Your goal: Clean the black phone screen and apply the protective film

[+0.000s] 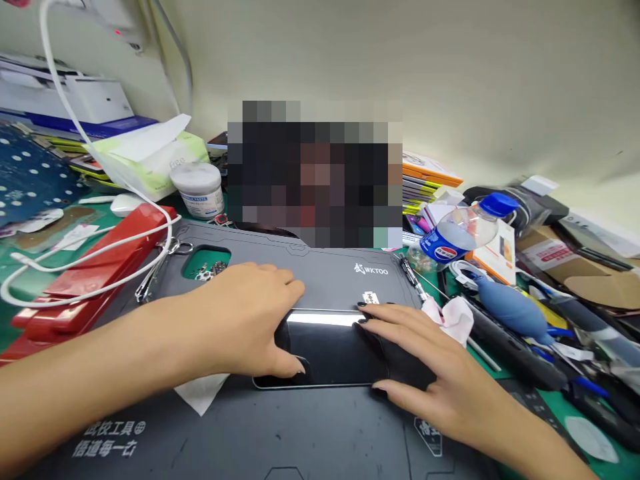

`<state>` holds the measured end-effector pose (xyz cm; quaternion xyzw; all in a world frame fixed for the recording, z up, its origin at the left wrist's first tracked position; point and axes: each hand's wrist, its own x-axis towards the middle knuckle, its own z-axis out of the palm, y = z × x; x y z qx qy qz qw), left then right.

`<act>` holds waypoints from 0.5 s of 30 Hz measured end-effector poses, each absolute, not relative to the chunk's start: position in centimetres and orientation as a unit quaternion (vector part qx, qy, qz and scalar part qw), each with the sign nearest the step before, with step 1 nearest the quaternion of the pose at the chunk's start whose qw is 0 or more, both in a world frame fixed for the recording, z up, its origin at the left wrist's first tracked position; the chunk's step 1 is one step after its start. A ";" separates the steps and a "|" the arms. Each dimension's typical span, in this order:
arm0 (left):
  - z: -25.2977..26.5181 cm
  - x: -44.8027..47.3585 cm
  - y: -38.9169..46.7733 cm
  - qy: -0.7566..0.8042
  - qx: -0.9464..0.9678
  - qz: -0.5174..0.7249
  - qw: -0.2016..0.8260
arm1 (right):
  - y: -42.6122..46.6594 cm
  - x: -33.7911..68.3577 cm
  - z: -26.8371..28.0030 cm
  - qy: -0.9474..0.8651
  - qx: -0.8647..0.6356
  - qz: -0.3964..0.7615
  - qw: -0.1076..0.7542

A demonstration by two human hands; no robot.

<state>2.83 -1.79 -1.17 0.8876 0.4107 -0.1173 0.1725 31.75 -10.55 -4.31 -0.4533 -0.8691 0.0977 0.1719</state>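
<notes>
Mat (320,433), smooth and dark grey, bulbous blue blower (515,307) at right, bare room along the near side, shiny black phone-like slab (340,360) mid-mat, pale glare by its far edge, left hand (245,323) with thumb on the glass, fingers curled, grip unclear, right hand (445,377) with fingers spread around its right end

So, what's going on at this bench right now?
A person has both bare hands on a black phone over a grey mat. The left hand lies over part of its left end, thumb on the glossy face. The right hand spans the right end, fingers toward the far edge, thumb by the near one. Whether they grip it or just rest there, I can't tell.
</notes>
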 end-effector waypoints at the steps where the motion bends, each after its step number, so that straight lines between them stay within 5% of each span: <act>1: -1.1 2.8 -1.7 0.409 0.888 -0.121 0.173 | -10.5 31.7 -4.3 -0.870 -0.455 0.098 0.163; 7: -0.9 1.3 0.6 0.376 0.880 -0.110 0.269 | -10.4 31.8 -4.5 -0.867 -0.454 0.107 0.175; 15: -0.9 1.5 -0.4 0.388 0.885 -0.123 0.227 | -10.4 31.6 -4.1 -0.868 -0.457 0.106 0.162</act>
